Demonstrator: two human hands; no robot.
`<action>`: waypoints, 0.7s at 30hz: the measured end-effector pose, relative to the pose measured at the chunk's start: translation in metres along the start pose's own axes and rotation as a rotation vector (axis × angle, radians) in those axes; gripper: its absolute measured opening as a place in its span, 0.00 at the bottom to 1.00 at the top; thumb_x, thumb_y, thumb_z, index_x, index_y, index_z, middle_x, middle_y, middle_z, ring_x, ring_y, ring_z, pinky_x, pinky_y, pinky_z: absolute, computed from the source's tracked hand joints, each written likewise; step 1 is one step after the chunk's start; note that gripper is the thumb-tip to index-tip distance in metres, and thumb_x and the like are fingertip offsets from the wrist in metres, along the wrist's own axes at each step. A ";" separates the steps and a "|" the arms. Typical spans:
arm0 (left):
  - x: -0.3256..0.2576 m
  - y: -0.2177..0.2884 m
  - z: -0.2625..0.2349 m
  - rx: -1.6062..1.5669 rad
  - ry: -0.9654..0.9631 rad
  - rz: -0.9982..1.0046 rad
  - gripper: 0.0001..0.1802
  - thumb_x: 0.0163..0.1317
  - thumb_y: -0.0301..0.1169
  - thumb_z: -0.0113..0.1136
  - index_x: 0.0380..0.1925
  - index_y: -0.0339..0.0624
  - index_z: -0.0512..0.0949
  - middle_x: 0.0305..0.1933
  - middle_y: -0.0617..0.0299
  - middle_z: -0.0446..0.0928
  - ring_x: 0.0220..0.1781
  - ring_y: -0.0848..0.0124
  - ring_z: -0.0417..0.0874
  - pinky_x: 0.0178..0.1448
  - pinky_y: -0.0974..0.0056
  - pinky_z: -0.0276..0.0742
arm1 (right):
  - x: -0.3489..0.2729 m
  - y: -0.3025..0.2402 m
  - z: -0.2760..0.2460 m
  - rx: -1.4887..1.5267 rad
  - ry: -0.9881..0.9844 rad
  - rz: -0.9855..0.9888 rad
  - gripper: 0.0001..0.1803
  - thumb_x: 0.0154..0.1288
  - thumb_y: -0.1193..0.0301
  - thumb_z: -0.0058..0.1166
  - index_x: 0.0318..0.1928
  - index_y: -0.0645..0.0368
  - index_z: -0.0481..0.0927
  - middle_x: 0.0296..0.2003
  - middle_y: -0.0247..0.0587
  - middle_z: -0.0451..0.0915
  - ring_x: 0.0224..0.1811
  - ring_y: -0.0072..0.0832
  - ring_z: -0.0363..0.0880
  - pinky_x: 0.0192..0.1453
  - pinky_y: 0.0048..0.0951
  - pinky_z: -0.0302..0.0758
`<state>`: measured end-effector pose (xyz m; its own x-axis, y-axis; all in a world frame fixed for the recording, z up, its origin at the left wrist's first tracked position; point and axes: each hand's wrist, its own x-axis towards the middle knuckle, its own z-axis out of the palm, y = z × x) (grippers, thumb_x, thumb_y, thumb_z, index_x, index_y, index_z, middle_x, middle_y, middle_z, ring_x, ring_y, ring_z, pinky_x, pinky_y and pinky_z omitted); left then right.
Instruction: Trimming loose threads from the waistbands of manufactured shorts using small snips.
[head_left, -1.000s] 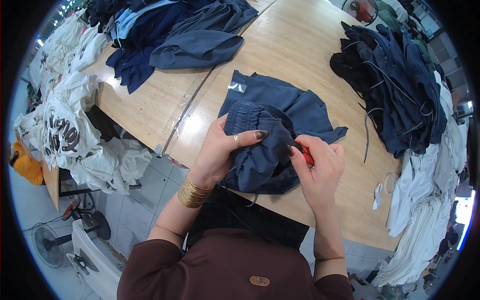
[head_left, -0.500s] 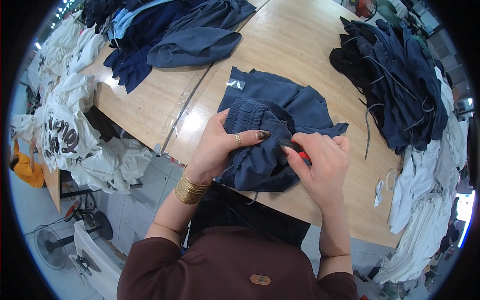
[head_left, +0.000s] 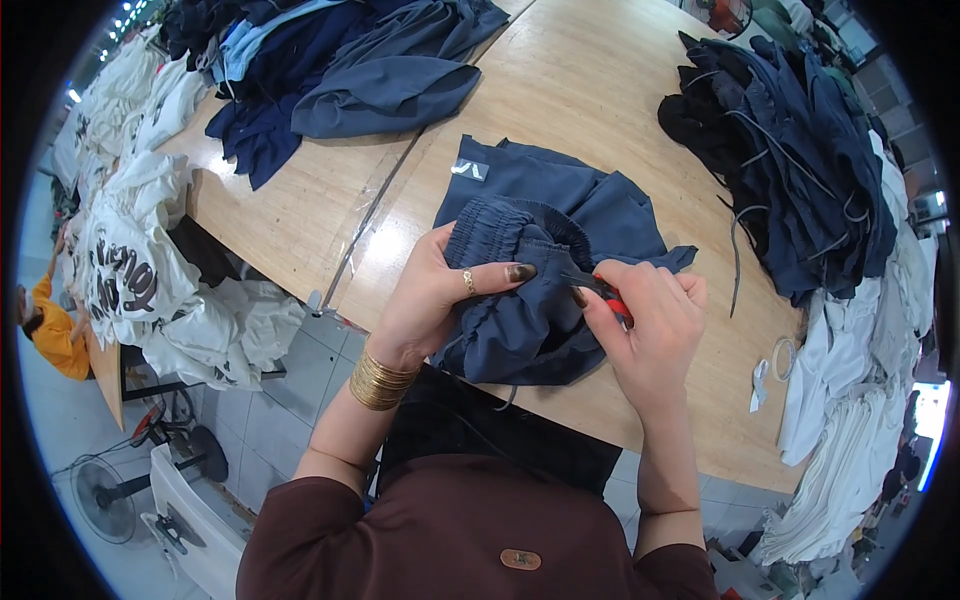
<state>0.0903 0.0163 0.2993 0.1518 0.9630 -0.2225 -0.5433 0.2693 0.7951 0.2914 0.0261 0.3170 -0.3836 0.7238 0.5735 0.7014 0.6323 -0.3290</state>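
From where I stand, the dark blue garment (head_left: 505, 335) lies bunched by the near edge of the wooden table (head_left: 590, 95), its gathered waistband (head_left: 484, 235) turned up between both hands. The left hand (head_left: 420, 295) pinches the cloth, thumb pressed on top, the other fingers mostly hidden. The right hand (head_left: 652, 325) is wrapped around a small red-handled cutter (head_left: 618, 305), its dark blades pointing at the folds beside the waistband; I can't tell whether the tips meet or touch the cloth. To do such close blade work well, I'd draw the fabric taut under that thumb, lay the seam flat, bring in only the tips, and watch that no fold underneath gets nicked
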 end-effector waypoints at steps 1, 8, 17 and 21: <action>0.000 0.000 -0.001 -0.009 0.002 -0.007 0.17 0.50 0.18 0.63 0.41 0.31 0.74 0.39 0.55 0.80 0.40 0.72 0.83 0.48 0.68 0.79 | 0.001 -0.001 0.000 0.001 0.000 -0.001 0.11 0.50 0.65 0.64 0.32 0.52 0.76 0.21 0.27 0.70 0.22 0.23 0.67 0.34 0.28 0.55; -0.002 -0.002 -0.003 -0.021 0.008 -0.018 0.18 0.49 0.19 0.64 0.41 0.31 0.74 0.39 0.55 0.80 0.39 0.72 0.82 0.47 0.68 0.79 | 0.003 -0.005 0.007 -0.022 0.044 0.014 0.11 0.51 0.65 0.64 0.33 0.52 0.77 0.22 0.28 0.69 0.23 0.23 0.66 0.36 0.29 0.54; -0.002 -0.003 -0.002 -0.033 0.000 -0.018 0.18 0.49 0.19 0.64 0.42 0.32 0.74 0.40 0.57 0.80 0.40 0.73 0.82 0.48 0.69 0.78 | 0.003 -0.005 0.011 -0.043 0.051 0.014 0.11 0.51 0.64 0.63 0.33 0.52 0.77 0.22 0.28 0.69 0.24 0.24 0.66 0.36 0.29 0.54; -0.003 -0.004 -0.001 -0.035 -0.005 -0.019 0.18 0.49 0.19 0.64 0.42 0.32 0.74 0.40 0.57 0.80 0.40 0.73 0.82 0.48 0.69 0.78 | 0.002 -0.006 0.012 -0.035 0.037 0.035 0.10 0.52 0.65 0.63 0.33 0.52 0.77 0.23 0.28 0.71 0.24 0.25 0.67 0.36 0.29 0.55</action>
<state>0.0913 0.0127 0.2964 0.1670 0.9577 -0.2345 -0.5692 0.2879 0.7702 0.2791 0.0269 0.3112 -0.3360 0.7342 0.5900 0.7347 0.5963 -0.3235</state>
